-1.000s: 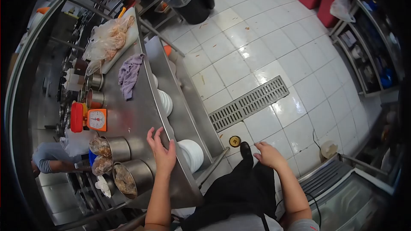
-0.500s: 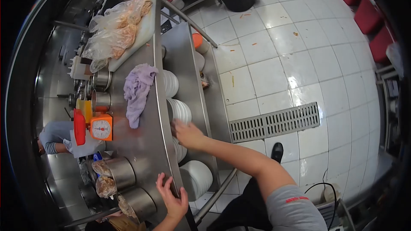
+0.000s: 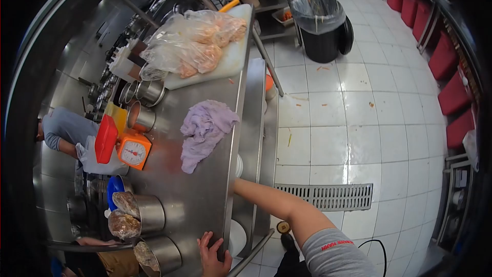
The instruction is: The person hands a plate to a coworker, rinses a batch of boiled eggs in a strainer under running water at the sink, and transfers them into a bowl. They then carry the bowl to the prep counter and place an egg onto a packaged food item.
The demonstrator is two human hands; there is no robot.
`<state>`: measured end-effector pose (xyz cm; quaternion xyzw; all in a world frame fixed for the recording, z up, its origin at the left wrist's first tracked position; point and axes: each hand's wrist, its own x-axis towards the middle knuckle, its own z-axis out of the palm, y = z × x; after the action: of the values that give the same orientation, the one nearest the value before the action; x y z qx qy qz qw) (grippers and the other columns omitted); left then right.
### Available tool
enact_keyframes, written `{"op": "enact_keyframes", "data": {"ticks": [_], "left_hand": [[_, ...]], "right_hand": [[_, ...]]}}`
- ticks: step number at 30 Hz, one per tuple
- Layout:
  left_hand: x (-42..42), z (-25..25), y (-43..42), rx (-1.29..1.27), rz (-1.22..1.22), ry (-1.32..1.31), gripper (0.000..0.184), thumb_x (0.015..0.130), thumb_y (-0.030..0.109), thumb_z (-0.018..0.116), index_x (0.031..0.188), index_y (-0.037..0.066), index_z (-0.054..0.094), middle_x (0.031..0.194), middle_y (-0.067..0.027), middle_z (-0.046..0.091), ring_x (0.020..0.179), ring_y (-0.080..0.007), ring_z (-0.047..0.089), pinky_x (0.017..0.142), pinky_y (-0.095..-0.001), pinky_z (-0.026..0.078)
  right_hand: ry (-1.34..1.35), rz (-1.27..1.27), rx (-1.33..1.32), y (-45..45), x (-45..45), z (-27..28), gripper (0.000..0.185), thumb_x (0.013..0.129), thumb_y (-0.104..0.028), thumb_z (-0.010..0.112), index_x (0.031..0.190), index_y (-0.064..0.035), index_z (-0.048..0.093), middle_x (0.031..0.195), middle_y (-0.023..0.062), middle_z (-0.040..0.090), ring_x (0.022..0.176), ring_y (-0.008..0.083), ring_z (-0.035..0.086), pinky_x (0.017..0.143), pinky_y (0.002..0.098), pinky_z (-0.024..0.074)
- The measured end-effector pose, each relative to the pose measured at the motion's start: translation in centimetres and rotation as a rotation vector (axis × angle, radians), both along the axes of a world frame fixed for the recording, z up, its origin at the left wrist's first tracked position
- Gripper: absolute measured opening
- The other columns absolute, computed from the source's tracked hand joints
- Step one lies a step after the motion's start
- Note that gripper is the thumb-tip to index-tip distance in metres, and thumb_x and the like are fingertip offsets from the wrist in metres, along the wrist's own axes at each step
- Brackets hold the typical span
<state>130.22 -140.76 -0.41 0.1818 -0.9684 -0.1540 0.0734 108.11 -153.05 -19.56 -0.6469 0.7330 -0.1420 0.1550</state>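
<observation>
My left hand (image 3: 214, 257) rests at the near edge of the steel table (image 3: 200, 200), fingers apart and holding nothing. My right arm (image 3: 277, 200) reaches under the tabletop to the shelf below, and the tabletop's edge hides that hand and its fingers. White plates (image 3: 237, 237) are stacked on that lower shelf, partly covered by the table. A crumpled lilac cloth (image 3: 207, 131) lies on the tabletop. Beyond it is an orange kitchen scale (image 3: 134, 152) with a red pan (image 3: 106, 139).
Clear bags of pinkish food (image 3: 189, 46) lie on a white cutting board (image 3: 233, 56). Steel pots (image 3: 151, 214) stand along the table's far side. A person in grey (image 3: 69, 128) is beyond. A black bin (image 3: 320, 36) and a drain grate (image 3: 333, 195) are on the tiled floor.
My view has tilted up and shifted, showing more of the bin and far side. My right hand, visible at the plates before, has gone under the tabletop. My left hand stays at the edge.
</observation>
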Motion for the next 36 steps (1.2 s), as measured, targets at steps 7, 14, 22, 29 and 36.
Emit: {"op": "enact_keyframes", "data": {"ticks": [7, 14, 22, 29, 36], "left_hand": [[0.0, 0.4, 0.1, 0.034, 0.024, 0.044, 0.044, 0.066, 0.012, 0.060, 0.108, 0.006, 0.049, 0.125, -0.0215, 0.039, 0.118, -0.0420, 0.037, 0.099, -0.0581, 0.021], [1.1, 0.5, -0.7, 0.071, 0.006, 0.008, 0.044, 0.069, 0.012, 0.060, 0.112, 0.008, 0.049, 0.127, -0.0173, 0.035, 0.121, -0.0373, 0.034, 0.100, -0.0571, 0.021], [1.6, 1.4, -0.7, 0.080, 0.007, 0.062, 0.043, 0.073, 0.012, 0.057, 0.115, 0.010, 0.050, 0.125, -0.0138, 0.036, 0.122, -0.0317, 0.034, 0.101, -0.0535, 0.024], [3.2, 1.0, -1.1, 0.050, -0.042, 0.226, 0.042, 0.074, 0.013, 0.057, 0.115, 0.009, 0.049, 0.122, -0.0142, 0.038, 0.120, -0.0303, 0.035, 0.101, -0.0503, 0.027], [10.5, 3.1, 3.9, 1.282, 0.145, 0.503, 0.060, 0.083, 0.054, 0.044, 0.128, 0.015, 0.037, 0.122, -0.0129, 0.043, 0.099, -0.0284, 0.055, 0.089, -0.0461, 0.043]], "right_hand": [[-0.037, -0.036, -0.175, 0.8, -1.1, 0.0, 0.048, 0.077, -0.040, 0.045, 0.117, -0.0147, 0.052, 0.116, 0.0077, 0.054, 0.110, 0.0267, 0.047, 0.089, 0.0416, 0.0345], [0.061, 0.012, -0.600, 8.1, -5.6, 1.3, 0.034, 0.072, -0.024, 0.054, 0.104, -0.0152, 0.059, 0.103, 0.0043, 0.059, 0.103, 0.0222, 0.051, 0.082, 0.0388, 0.0388], [-0.061, -0.212, -0.466, 23.3, -7.1, 8.0, 0.008, 0.069, -0.012, 0.062, 0.073, -0.0081, 0.057, 0.072, 0.0069, 0.057, 0.074, 0.0267, 0.054, 0.069, 0.0387, 0.0430], [-0.789, -0.701, -0.137, 36.8, -3.4, 19.7, 0.022, 0.069, -0.010, 0.074, 0.078, 0.0026, 0.059, 0.069, 0.0072, 0.060, 0.060, 0.0117, 0.058, 0.053, 0.0267, 0.0480], [-0.856, -0.223, 0.005, 38.1, 7.8, 36.2, 0.019, 0.069, -0.003, 0.074, 0.083, 0.0032, 0.063, 0.072, 0.0042, 0.062, 0.063, 0.0111, 0.059, 0.054, 0.0232, 0.0494]]}}
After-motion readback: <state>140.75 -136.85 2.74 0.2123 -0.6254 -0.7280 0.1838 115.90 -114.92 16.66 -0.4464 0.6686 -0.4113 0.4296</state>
